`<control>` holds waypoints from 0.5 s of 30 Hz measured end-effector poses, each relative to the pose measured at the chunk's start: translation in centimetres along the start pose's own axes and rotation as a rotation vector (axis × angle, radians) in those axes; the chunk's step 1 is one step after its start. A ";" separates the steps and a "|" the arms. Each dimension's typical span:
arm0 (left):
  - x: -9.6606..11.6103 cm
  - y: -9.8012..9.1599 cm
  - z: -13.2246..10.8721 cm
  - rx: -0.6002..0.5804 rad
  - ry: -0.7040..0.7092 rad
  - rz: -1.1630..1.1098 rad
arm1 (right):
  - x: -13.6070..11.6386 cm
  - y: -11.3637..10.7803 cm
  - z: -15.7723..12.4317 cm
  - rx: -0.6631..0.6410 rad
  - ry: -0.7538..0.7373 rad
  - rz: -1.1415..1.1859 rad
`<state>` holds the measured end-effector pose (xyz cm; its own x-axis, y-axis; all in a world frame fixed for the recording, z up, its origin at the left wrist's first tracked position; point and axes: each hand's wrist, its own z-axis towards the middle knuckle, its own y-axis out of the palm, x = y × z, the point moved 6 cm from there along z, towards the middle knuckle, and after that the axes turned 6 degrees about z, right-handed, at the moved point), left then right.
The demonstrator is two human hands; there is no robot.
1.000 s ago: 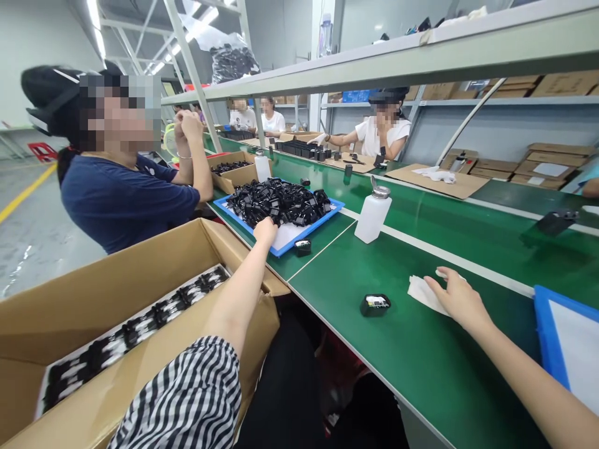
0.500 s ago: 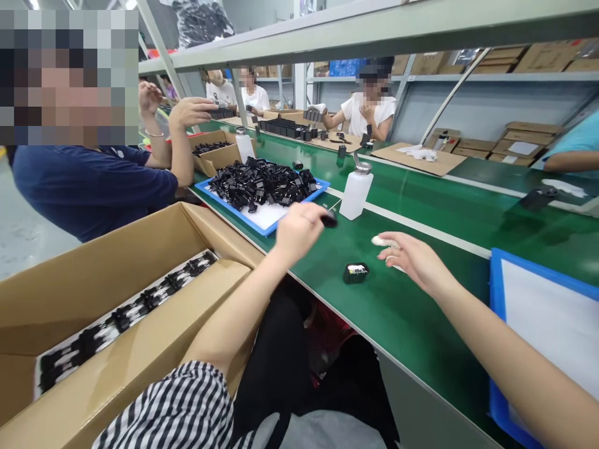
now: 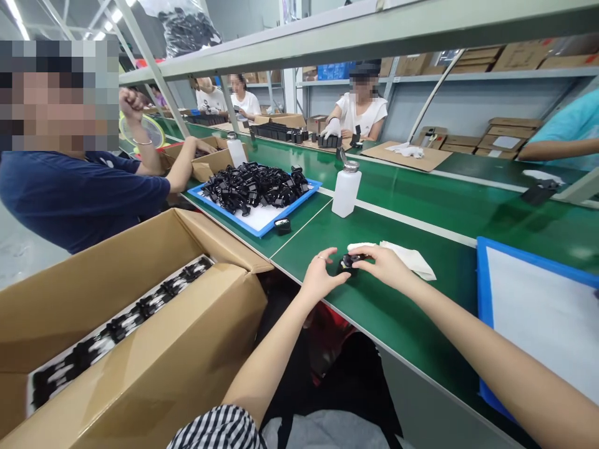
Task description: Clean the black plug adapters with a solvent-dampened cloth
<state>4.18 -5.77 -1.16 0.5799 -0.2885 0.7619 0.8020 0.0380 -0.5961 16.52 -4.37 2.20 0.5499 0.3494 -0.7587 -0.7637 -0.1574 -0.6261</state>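
A small black plastic part (image 3: 349,260) is low over the green bench top, between my two hands. My right hand (image 3: 384,267) pinches it from the right with thumb and fingertips. On its left side my left hand (image 3: 322,274) has thumb and index finger spread apart; the thumb tip is at the part's near edge, and I cannot tell whether it touches. White covers show on fingertips of my right hand, and a white cloth (image 3: 414,260) lies just behind it. Another black part with a pale top (image 3: 282,226) sits beside the blue tray's near corner.
A blue-rimmed tray (image 3: 262,232) heaped with black parts stands at left, near a white pump bottle (image 3: 346,192). Another blue tray (image 3: 484,312) with a white lining is at right. A cardboard box (image 3: 224,312) holds rows of parts. Co-workers sit around the bench.
My left hand has come from beside the left tray to my right hand, which has closed on a black part. The part near the tray corner and the white cloth now show.
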 end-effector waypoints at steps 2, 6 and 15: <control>-0.4 0.3 0.0 -0.041 -0.028 0.003 | 0.1 0.5 0.0 -0.035 -0.037 -0.077; -0.3 0.5 0.0 -0.043 -0.021 0.013 | 0.4 0.7 0.0 -0.069 -0.082 -0.099; -0.3 0.8 0.0 -0.022 -0.022 0.008 | 0.8 0.2 0.2 -0.076 -0.011 -0.034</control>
<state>4.67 -5.66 -1.85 0.5892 -0.2672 0.7626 0.7944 0.0193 -0.6070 16.76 -3.96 1.53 0.5710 0.3654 -0.7351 -0.7167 -0.2147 -0.6635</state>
